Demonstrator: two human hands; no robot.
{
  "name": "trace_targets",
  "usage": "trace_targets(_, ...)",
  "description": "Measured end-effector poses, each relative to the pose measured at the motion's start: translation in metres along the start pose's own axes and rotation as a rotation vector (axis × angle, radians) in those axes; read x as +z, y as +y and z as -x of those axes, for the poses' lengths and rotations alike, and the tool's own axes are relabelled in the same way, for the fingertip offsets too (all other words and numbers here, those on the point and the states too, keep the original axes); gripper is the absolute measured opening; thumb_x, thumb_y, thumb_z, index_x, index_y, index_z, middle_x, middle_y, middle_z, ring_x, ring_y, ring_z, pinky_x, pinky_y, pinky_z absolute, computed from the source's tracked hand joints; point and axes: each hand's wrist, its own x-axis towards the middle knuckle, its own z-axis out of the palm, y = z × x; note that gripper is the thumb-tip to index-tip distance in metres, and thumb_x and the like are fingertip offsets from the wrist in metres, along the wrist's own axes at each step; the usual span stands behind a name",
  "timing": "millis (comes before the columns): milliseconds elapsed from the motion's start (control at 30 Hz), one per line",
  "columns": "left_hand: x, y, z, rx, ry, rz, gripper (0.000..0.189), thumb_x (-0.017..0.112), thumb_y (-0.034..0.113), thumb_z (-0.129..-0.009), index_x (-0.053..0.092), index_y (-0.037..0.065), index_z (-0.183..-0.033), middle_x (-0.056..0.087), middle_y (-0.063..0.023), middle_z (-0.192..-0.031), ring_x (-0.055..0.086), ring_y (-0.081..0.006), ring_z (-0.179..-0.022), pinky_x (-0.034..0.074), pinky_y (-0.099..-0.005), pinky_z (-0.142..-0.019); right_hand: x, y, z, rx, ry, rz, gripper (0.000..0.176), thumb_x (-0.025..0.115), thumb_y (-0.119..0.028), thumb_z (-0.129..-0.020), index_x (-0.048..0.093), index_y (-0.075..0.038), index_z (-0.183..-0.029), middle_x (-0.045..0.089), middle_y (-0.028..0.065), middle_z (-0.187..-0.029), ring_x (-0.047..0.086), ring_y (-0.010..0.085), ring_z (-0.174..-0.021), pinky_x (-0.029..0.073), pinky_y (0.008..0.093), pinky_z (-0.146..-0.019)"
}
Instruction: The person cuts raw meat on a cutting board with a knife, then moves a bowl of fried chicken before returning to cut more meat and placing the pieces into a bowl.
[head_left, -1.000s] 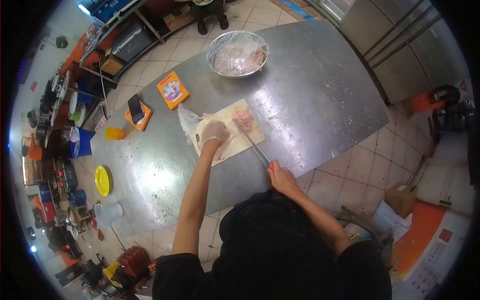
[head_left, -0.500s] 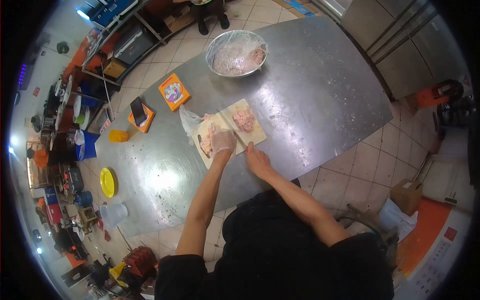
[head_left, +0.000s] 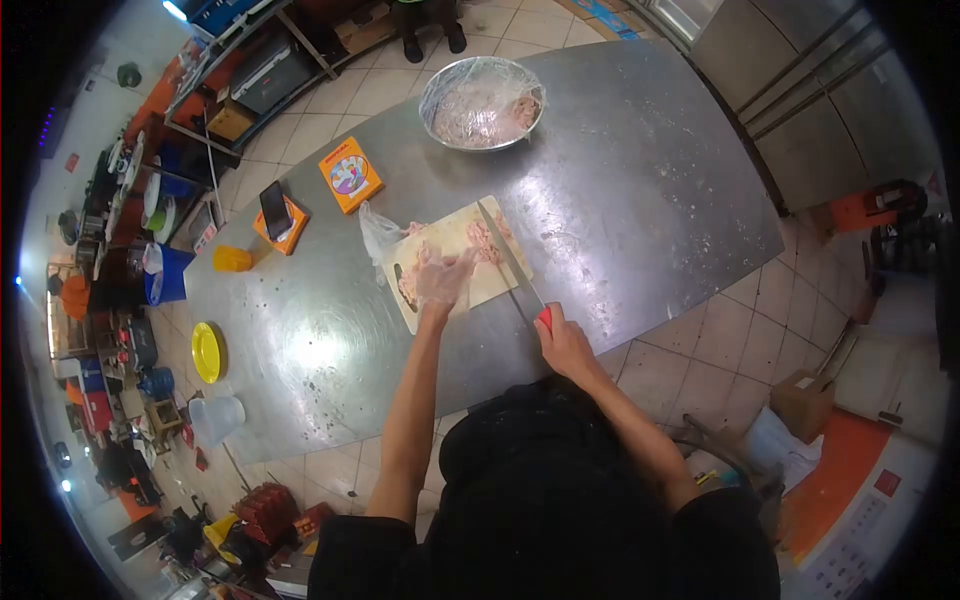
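Now the right hand has its grip closed on the red-handled knife, whose blade lies across the meat on the cutting board mid-frame. The gloved left hand rests open on the meat; its fingertips would be safest curled back from the edge.

Black top, clear glove on left grip

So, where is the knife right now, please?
Head view: the knife is in the right hand, blade across the right end of the cutting board.
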Motion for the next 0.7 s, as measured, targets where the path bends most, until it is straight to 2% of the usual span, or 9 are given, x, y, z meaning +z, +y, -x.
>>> trace_targets(67,0.016,-0.026,-0.007,-0.165,0.109,-0.394,0.061,0.068,0.057,-0.088,0.072,0.001,-0.111,0.075,-0.0115,-0.091,0.071,-0.0285,-0.082,0.055,-0.0436,-0.077,-0.003,-0.002,0.004,-0.021,-0.013,0.074,0.033,0.054,-0.029,-0.102,0.046,-0.004,-0.121,0.067,0.0319,-0.082,0.064,0.055,-0.08,0.048,0.0629,-0.073)
trace_targets(167,0.025,-0.023,0.009,-0.138,0.17,-0.581,0.073,0.068,0.059,-0.086,0.063,0.001,-0.13,0.075,-0.0172,-0.104,0.069,-0.0347,-0.104,0.049,-0.0468,-0.097,0.003,0.0,0.006,-0.03,-0.114,0.167,0.03,0.054,-0.028,-0.103,0.047,-0.004,-0.119,0.067,0.0314,-0.082,0.064,0.0544,-0.079,0.049,0.0627,-0.071)
trace_targets(200,0.026,-0.027,0.004,-0.14,0.17,-0.577,0.073,0.068,0.059,-0.086,0.063,0.001,-0.13,0.075,-0.0172,-0.104,0.069,-0.0347,-0.104,0.049,-0.0468,-0.097,0.006,0.004,0.006,-0.031,-0.115,0.17,0.03,0.054,-0.028,-0.103,0.047,-0.004,-0.119,0.067,0.0314,-0.082,0.064,0.0544,-0.079,0.049,0.0627,-0.071)
trace_targets(267,0.026,-0.034,-0.006,-0.168,0.067,-0.703,0.08,0.065,0.054,-0.087,0.049,0.004,-0.147,0.068,-0.0208,-0.127,0.061,-0.0391,-0.122,0.039,-0.0479,-0.11,0.013,0.011,0.005,-0.089,-0.182,0.268,0.029,0.053,-0.029,-0.103,0.046,-0.004,-0.117,0.067,0.0307,-0.082,0.065,0.054,-0.079,0.049,0.0628,-0.072)
trace_targets(367,0.013,0.009,0.025,-0.038,0.188,-0.572,0.074,0.061,0.046,-0.09,0.043,0.01,-0.153,0.059,-0.0186,-0.143,0.062,-0.0393,-0.121,0.041,-0.0451,-0.11,0.011,0.011,-0.002,-0.053,-0.181,0.297,0.029,0.051,-0.03,-0.104,0.046,-0.004,-0.115,0.067,0.0302,-0.081,0.065,0.0538,-0.079,0.05,0.0629,-0.072)
trace_targets(500,0.02,-0.083,-0.023,0.121,0.421,-0.598,0.07,0.06,0.039,-0.091,0.042,0.013,-0.154,0.048,-0.0164,-0.154,0.056,-0.0376,-0.131,0.039,-0.0437,-0.112,0.005,0.009,-0.009,-0.019,-0.111,0.321,0.029,0.051,-0.03,-0.104,0.046,-0.004,-0.115,0.068,0.0298,-0.082,0.066,0.0535,-0.08,0.05,0.0626,-0.072)
trace_targets(600,0.006,-0.062,-0.009,0.038,0.311,-0.604,0.065,0.064,0.035,-0.09,0.05,0.014,-0.15,0.048,-0.0154,-0.154,0.055,-0.0359,-0.133,0.042,-0.0419,-0.11,0.003,0.005,-0.013,-0.012,-0.094,0.332,0.028,0.051,-0.029,-0.104,0.046,-0.004,-0.115,0.068,0.0299,-0.081,0.066,0.0535,-0.08,0.05,0.0621,-0.071)
trace_targets(667,-0.013,-0.015,0.022,-0.135,0.013,-0.41,0.051,0.065,0.032,-0.091,0.064,0.015,-0.138,0.057,-0.0165,-0.146,0.057,-0.0318,-0.132,0.043,-0.0415,-0.11,0.001,-0.005,-0.011,-0.005,-0.103,0.327,0.027,0.05,-0.028,-0.104,0.046,-0.004,-0.115,0.067,0.0301,-0.08,0.065,0.0542,-0.079,0.05,0.0627,-0.071)
trace_targets(700,-0.01,-0.03,0.02,-0.134,0.014,-0.409,0.051,0.065,0.032,-0.091,0.064,0.015,-0.138,0.057,-0.0165,-0.146,0.057,-0.0318,-0.132,0.043,-0.0415,-0.11,0.001,-0.008,-0.009,-0.005,-0.102,0.329,0.027,0.05,-0.028,-0.104,0.046,-0.004,-0.115,0.067,0.0301,-0.08,0.065,0.0542,-0.079,0.05,0.0627,-0.071)
